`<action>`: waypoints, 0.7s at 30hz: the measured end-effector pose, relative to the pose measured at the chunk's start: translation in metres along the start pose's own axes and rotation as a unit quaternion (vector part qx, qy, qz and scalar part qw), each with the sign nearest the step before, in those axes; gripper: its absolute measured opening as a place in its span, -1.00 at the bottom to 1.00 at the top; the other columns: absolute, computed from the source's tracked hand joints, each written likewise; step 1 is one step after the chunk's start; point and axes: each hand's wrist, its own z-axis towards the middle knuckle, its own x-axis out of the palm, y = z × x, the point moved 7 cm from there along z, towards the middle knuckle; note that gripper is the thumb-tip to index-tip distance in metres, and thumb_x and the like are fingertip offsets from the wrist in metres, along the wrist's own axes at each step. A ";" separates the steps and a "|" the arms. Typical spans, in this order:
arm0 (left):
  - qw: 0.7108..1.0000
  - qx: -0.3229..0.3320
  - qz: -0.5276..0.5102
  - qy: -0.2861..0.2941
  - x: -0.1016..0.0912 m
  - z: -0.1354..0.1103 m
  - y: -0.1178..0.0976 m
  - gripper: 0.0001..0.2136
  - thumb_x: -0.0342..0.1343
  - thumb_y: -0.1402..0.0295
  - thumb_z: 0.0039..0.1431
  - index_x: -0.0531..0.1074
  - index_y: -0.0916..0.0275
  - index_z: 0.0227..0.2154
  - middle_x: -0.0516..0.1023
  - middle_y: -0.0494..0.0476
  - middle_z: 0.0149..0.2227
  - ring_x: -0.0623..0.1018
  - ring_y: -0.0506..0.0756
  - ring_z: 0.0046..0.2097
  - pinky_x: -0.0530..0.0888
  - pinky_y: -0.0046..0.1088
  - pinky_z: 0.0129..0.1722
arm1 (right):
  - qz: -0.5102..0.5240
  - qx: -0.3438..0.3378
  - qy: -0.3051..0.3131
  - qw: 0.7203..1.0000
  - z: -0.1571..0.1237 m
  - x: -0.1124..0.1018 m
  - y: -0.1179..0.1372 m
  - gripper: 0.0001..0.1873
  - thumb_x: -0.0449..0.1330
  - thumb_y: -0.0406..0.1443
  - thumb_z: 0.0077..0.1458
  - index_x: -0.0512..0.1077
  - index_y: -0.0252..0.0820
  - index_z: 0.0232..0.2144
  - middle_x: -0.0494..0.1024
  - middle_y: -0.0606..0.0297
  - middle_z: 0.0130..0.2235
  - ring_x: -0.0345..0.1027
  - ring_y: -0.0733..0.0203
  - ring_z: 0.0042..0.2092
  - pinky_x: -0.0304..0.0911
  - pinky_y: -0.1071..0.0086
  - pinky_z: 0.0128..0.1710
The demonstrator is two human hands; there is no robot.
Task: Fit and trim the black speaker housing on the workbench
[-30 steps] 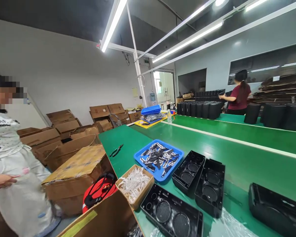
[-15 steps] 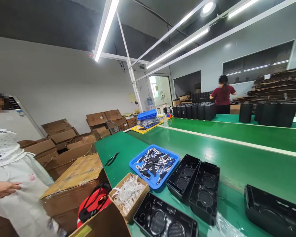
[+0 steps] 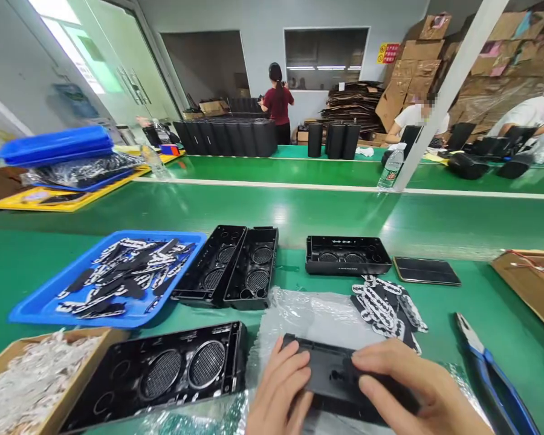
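Both your hands are on the small black plastic housing [image 3: 340, 377] at the bottom centre of the view. Your left hand [image 3: 278, 393] has its fingers curled over the near-left edge; your right hand [image 3: 412, 386] lies across the right half, fingers spread over the top. Both hands are clamped on the part, which sits low over a sheet of clear plastic film [image 3: 308, 317] on the green tabletop [image 3: 299, 211].

Around it:
- Left of your hands: a long black speaker shell [image 3: 163, 374], open side up, two round mesh grilles showing, lying flat.
- Far lower left: cardboard box [image 3: 9, 368] filled with white shreds or small white parts; can't tell which.
- Behind that: blue tray [image 3: 31, 305] with a pile of black-and-white flat pieces.
- Just right of the tray: two more black shells [image 3: 229, 266], side by side and touching, open side up.
- Beyond the film: another black shell [image 3: 347, 255], lying alone.
- Right of it: a flat dark panel [image 3: 426, 272] on the tabletop.
- Between that panel and your right hand: a loose heap of black-and-white flat pieces [image 3: 385, 305].
- Right of your right hand: blue-handled pliers [image 3: 492, 368], jaws pointing away from you.
- Far right edge: open cardboard box [image 3: 526, 284].

Background: a person in a dark red top [image 3: 277, 103] stands at the far line beside a row of tall black cylinders [image 3: 226, 138]. Two other people sit at right.
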 end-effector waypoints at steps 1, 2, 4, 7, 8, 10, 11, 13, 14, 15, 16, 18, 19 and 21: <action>1.000 0.001 -0.005 0.014 -0.002 0.000 -0.002 -0.70 0.10 0.64 0.30 0.47 0.32 0.04 0.65 0.27 0.03 0.53 0.20 0.26 0.43 -0.07 0.36 | -0.012 -0.032 0.015 0.999 0.003 0.006 0.004 -0.90 0.34 -0.19 0.21 0.67 0.10 -0.22 0.73 0.28 -0.20 0.65 0.07 -0.18 0.61 0.35 -0.15; 1.000 0.003 -0.008 0.023 -0.004 0.001 -0.004 -0.69 0.11 0.66 0.28 0.46 0.33 0.05 0.63 0.28 0.05 0.50 0.19 0.28 0.39 -0.07 0.39 | -0.031 -0.053 0.026 0.998 0.004 0.011 0.006 -0.88 0.32 -0.25 0.24 0.64 0.07 -0.18 0.73 0.30 -0.18 0.64 0.13 -0.17 0.59 0.40 -0.14; 0.999 0.005 -0.011 0.033 -0.008 0.003 -0.009 -0.66 0.12 0.69 0.25 0.45 0.34 0.05 0.60 0.29 0.07 0.44 0.17 0.32 0.32 -0.10 0.43 | -0.060 -0.070 0.055 0.994 0.002 0.018 0.006 -0.83 0.30 -0.34 0.25 0.59 0.04 -0.13 0.70 0.32 -0.13 0.62 0.20 -0.11 0.56 0.46 -0.09; 0.999 -0.006 -0.013 0.035 -0.010 0.009 -0.013 -0.68 0.15 0.68 0.22 0.44 0.33 0.01 0.58 0.30 0.10 0.42 0.17 0.33 0.31 -0.13 0.43 | -0.053 -0.108 0.058 0.991 -0.003 0.020 0.006 -0.74 0.28 -0.42 0.24 0.51 0.03 -0.08 0.67 0.38 -0.10 0.58 0.28 -0.08 0.52 0.51 -0.06; 0.999 -0.013 -0.015 0.034 -0.010 0.011 -0.014 -0.69 0.15 0.67 0.22 0.43 0.32 0.00 0.58 0.31 0.10 0.41 0.18 0.33 0.32 -0.12 0.42 | -0.046 -0.123 0.053 0.990 -0.004 0.020 0.006 -0.71 0.27 -0.43 0.24 0.48 0.04 -0.06 0.67 0.40 -0.11 0.57 0.30 -0.09 0.52 0.51 -0.06; 0.999 -0.025 -0.021 0.033 -0.010 0.014 -0.016 -0.72 0.16 0.65 0.24 0.42 0.32 -0.01 0.58 0.32 0.10 0.41 0.19 0.33 0.31 -0.10 0.41 | -0.041 -0.140 0.052 0.988 -0.005 0.022 0.007 -0.68 0.26 -0.45 0.24 0.46 0.05 -0.04 0.67 0.43 -0.11 0.56 0.32 -0.10 0.51 0.52 -0.07; 0.999 -0.027 -0.024 0.033 -0.010 0.015 -0.017 -0.74 0.15 0.63 0.26 0.42 0.32 -0.02 0.59 0.33 0.10 0.41 0.19 0.34 0.31 -0.10 0.41 | -0.042 -0.139 0.058 0.988 -0.005 0.024 0.007 -0.67 0.26 -0.45 0.25 0.45 0.05 -0.03 0.66 0.44 -0.10 0.55 0.32 -0.10 0.50 0.52 -0.07; 0.998 -0.025 -0.025 0.042 -0.009 0.015 -0.019 -0.78 0.14 0.60 0.30 0.43 0.31 -0.03 0.59 0.32 0.11 0.40 0.19 0.34 0.31 -0.11 0.40 | -0.044 -0.131 0.066 0.988 -0.005 0.027 0.006 -0.68 0.25 -0.46 0.25 0.45 0.04 -0.03 0.66 0.44 -0.10 0.55 0.33 -0.09 0.49 0.52 -0.06; 0.998 -0.024 -0.023 0.048 -0.009 0.015 -0.020 -0.79 0.13 0.60 0.32 0.44 0.30 -0.03 0.60 0.31 0.10 0.40 0.18 0.34 0.31 -0.12 0.40 | -0.044 -0.128 0.063 0.989 -0.004 0.027 0.007 -0.68 0.25 -0.46 0.25 0.46 0.04 -0.04 0.66 0.44 -0.10 0.54 0.33 -0.09 0.49 0.52 -0.06; 0.998 -0.022 -0.022 0.054 -0.009 0.015 -0.021 -0.80 0.13 0.59 0.33 0.45 0.29 -0.03 0.61 0.29 0.10 0.40 0.17 0.35 0.32 -0.13 0.39 | -0.042 -0.128 0.056 0.989 -0.004 0.027 0.008 -0.69 0.24 -0.46 0.25 0.46 0.04 -0.05 0.66 0.45 -0.11 0.55 0.34 -0.10 0.49 0.52 -0.06; 0.998 -0.020 -0.021 0.061 -0.008 0.016 -0.022 -0.80 0.12 0.59 0.34 0.45 0.28 -0.03 0.61 0.26 0.10 0.40 0.16 0.35 0.32 -0.14 0.39 | -0.040 -0.131 0.050 0.989 -0.003 0.026 0.009 -0.69 0.24 -0.45 0.25 0.46 0.04 -0.05 0.66 0.46 -0.12 0.55 0.35 -0.11 0.49 0.53 -0.07; 0.997 -0.020 -0.025 0.071 -0.007 0.017 -0.023 -0.80 0.12 0.59 0.34 0.46 0.27 -0.03 0.62 0.23 0.09 0.40 0.15 0.34 0.32 -0.16 0.39 | -0.041 -0.141 0.040 0.988 -0.003 0.026 0.011 -0.71 0.24 -0.45 0.24 0.47 0.04 -0.07 0.66 0.47 -0.13 0.55 0.36 -0.12 0.49 0.54 -0.08; 0.997 -0.021 -0.029 0.075 -0.007 0.018 -0.023 -0.79 0.12 0.59 0.34 0.45 0.26 -0.03 0.62 0.22 0.09 0.41 0.14 0.34 0.32 -0.16 0.39 | -0.043 -0.144 0.041 0.988 -0.003 0.026 0.012 -0.72 0.24 -0.45 0.24 0.48 0.03 -0.08 0.66 0.46 -0.13 0.55 0.35 -0.12 0.49 0.54 -0.08; 0.996 -0.027 -0.038 0.079 -0.006 0.019 -0.022 -0.78 0.13 0.59 0.33 0.45 0.26 -0.03 0.61 0.22 0.10 0.41 0.14 0.33 0.32 -0.17 0.39 | -0.049 -0.147 0.042 0.987 -0.004 0.027 0.012 -0.73 0.23 -0.45 0.25 0.49 0.02 -0.09 0.66 0.43 -0.13 0.55 0.34 -0.12 0.50 0.53 -0.09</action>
